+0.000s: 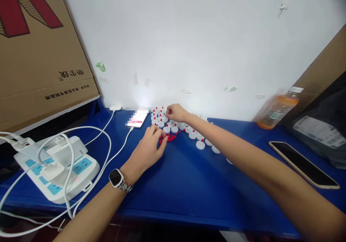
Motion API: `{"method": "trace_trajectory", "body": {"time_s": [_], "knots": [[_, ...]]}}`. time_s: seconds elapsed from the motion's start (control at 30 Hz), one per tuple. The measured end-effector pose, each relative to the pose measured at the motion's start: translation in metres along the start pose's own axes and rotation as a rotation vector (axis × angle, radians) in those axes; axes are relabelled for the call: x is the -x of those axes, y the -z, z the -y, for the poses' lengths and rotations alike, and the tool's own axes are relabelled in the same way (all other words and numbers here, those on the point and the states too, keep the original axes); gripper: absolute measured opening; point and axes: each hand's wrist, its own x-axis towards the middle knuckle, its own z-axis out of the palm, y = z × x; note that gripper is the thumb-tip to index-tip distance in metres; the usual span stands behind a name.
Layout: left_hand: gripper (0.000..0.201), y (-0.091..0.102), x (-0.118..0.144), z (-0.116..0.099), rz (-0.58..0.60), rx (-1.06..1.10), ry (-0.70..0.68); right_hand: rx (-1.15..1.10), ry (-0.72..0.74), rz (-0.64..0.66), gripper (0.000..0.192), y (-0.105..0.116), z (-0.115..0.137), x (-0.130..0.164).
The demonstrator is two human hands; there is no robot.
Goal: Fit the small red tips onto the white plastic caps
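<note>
My left hand, wearing a watch, rests at a pile of small red tip caps. Its thumb and fingers curl in over the pile's left side; whatever lies between the fingertips is hidden. Farther back, my right hand is closed in a pinch above a cluster of white round nozzle lids. What it pinches is too small to make out. Many of these lids stand upright with red tips on top. Other white lids spread to the right, partly behind my right forearm.
A lit phone on a charging cable lies left of the lids. A white power strip with looping cables takes up the left side. At right are an orange drink bottle, another phone and a dark package. A white wall stands behind.
</note>
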Motion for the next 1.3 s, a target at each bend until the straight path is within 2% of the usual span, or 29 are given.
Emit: {"method": "trace_trajectory", "body": {"time_s": [0.3,0.43,0.5,0.6,0.83,0.9,1.03,1.2,1.3], "knots": [[0.018,0.002,-0.001,-0.001,-0.006,0.026,0.023,0.116,-0.09,-0.017,0.018,0.005,0.0,-0.02],[0.019,0.002,-0.001,0.0,-0.012,0.03,0.025,0.115,-0.112,-0.036,0.027,0.002,0.0,-0.019],[0.019,0.002,-0.001,0.001,-0.009,0.034,0.024,0.064,-0.08,0.009,0.023,0.002,0.001,-0.015],[0.017,0.001,0.0,0.002,-0.021,0.037,0.01,-0.001,-0.035,0.078,0.006,0.003,0.002,-0.008],[0.017,0.001,0.0,0.002,-0.021,0.032,0.011,0.012,-0.024,0.121,0.008,0.009,0.003,-0.007],[0.017,0.001,0.0,0.001,-0.02,0.031,0.013,0.032,-0.031,0.099,0.008,0.008,0.002,-0.009],[0.021,0.001,0.0,0.002,-0.013,0.035,0.024,0.11,-0.115,-0.02,0.022,0.001,-0.003,-0.014],[0.021,0.001,-0.002,0.006,-0.017,0.04,0.031,0.115,-0.18,-0.013,0.008,-0.008,-0.007,-0.023],[0.021,0.002,-0.002,0.007,-0.022,0.036,0.029,0.097,-0.196,-0.057,0.007,-0.002,-0.001,-0.019]]}}
